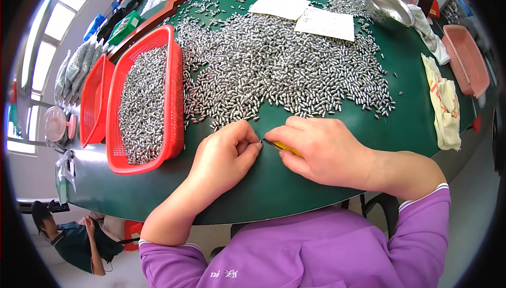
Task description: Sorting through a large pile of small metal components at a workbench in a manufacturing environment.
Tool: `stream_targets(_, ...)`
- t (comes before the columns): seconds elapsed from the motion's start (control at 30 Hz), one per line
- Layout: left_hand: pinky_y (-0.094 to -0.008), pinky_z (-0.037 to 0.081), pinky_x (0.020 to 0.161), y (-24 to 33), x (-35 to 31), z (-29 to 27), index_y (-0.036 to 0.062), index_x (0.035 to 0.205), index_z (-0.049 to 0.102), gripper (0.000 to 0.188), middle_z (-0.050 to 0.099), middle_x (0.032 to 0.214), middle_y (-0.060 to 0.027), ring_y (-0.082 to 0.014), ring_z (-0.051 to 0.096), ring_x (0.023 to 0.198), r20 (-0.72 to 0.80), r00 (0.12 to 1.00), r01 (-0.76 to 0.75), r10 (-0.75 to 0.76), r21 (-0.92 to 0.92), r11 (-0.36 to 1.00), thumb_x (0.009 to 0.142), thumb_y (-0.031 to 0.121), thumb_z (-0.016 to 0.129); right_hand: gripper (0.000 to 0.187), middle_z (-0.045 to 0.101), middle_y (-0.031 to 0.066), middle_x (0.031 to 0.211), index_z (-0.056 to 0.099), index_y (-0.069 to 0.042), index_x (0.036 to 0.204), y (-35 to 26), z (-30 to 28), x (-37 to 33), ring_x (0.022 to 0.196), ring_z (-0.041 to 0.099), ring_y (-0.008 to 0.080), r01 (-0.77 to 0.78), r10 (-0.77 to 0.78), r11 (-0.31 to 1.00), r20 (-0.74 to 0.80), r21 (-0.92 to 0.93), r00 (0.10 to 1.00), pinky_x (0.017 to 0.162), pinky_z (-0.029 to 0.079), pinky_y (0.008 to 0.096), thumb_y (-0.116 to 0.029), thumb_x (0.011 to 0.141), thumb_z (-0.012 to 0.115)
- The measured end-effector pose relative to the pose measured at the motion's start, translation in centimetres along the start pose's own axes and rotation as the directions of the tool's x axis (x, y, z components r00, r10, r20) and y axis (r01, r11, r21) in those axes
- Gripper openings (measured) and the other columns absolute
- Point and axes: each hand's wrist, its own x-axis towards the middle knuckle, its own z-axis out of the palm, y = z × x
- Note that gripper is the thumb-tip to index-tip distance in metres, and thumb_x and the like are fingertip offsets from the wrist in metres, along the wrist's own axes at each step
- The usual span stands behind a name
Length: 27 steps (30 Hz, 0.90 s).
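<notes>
Over the green table, my left hand is closed in a pinch. A tiny piece seems to be at its fingertips, too small and hidden to make out. Close by on the right, my right hand is closed around a slim yellow-handled tool with a dark tip. That tip points at the left fingertips, almost touching them. Just beyond both hands spreads a wide heap of small silvery metal parts. A red plastic basket filled with the same parts stands to the left of my left hand.
Another red basket stands farther left, near bagged parts. Paper sheets lie on the heap. At right are a metal bowl, a pale cloth and a pink basket. Other people sit at left and far back.
</notes>
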Motion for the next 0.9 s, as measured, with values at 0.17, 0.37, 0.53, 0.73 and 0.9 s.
stream_targets(0.17, -0.0334, 0.044, 0.057, -0.2, 0.1, 0.2, 0.0028, 0.082, 0.058, 0.011, 0.055, 0.067, -0.0085, -0.0189, 0.053, 0.058, -0.008, 1.000, -0.009, 0.009, -0.004, 1.000, 0.081, 0.010, 0.066, 0.024, 0.057, 0.0066, 0.079, 0.065, -0.007, 0.102, 0.4, 0.4, 0.1, 0.069, 0.062, 0.0240, 0.004, -0.003, 1.000, -0.043, 0.025, 0.999, 0.059, 0.052, 0.0354, -0.011, 0.078, 0.064)
stream_targets(0.37, -0.0255, 0.036, 0.051, -0.4, 0.2, 0.3, 0.0011, 0.077, 0.055, 0.013, 0.044, 0.060, 0.0016, -0.0058, 0.039, 0.056, -0.053, 0.996, -0.068, 0.065, -0.053, 0.996, 0.079, 0.004, 0.068, 0.025, 0.057, 0.0070, 0.078, 0.066, -0.008, 0.102, 0.6, 0.3, 0.4, 0.070, 0.062, 0.0243, 0.010, -0.007, 0.998, -0.044, 0.065, 0.999, 0.059, 0.052, 0.0356, -0.011, 0.078, 0.064)
stream_targets(0.53, -0.0264, 0.036, 0.051, -0.2, 0.3, 0.0, 0.0009, 0.074, 0.052, 0.016, 0.044, 0.060, 0.0005, -0.0069, 0.040, 0.056, -0.010, 0.999, -0.047, 0.046, -0.065, 0.997, 0.078, 0.004, 0.067, 0.025, 0.060, 0.0066, 0.082, 0.067, -0.008, 0.102, 1.0, -0.2, 1.1, 0.074, 0.063, 0.0257, 0.008, -0.012, 0.997, 0.055, 0.072, 0.998, 0.064, 0.052, 0.0375, -0.014, 0.079, 0.062)
stream_targets(0.73, -0.0274, 0.037, 0.051, 0.1, 0.5, -0.1, 0.0012, 0.074, 0.051, 0.017, 0.045, 0.060, -0.0006, -0.0078, 0.040, 0.056, 0.015, 0.998, -0.056, 0.057, -0.037, 0.998, 0.078, 0.004, 0.068, 0.024, 0.061, 0.0064, 0.083, 0.067, -0.010, 0.102, 1.1, -0.5, 1.6, 0.076, 0.063, 0.0264, 0.006, -0.009, 1.000, 0.123, 0.024, 0.992, 0.065, 0.051, 0.0385, -0.016, 0.080, 0.061)
stream_targets(0.9, -0.0267, 0.037, 0.052, 0.1, 0.3, -0.2, 0.0016, 0.075, 0.053, 0.015, 0.046, 0.061, 0.0000, -0.0073, 0.040, 0.056, 0.018, 0.999, -0.026, 0.027, -0.044, 0.999, 0.079, 0.005, 0.067, 0.023, 0.061, 0.0063, 0.083, 0.067, -0.011, 0.102, 0.9, -0.7, 1.4, 0.075, 0.063, 0.0250, -0.013, 0.012, 1.000, 0.101, 0.010, 0.995, 0.064, 0.051, 0.0375, -0.016, 0.080, 0.061)
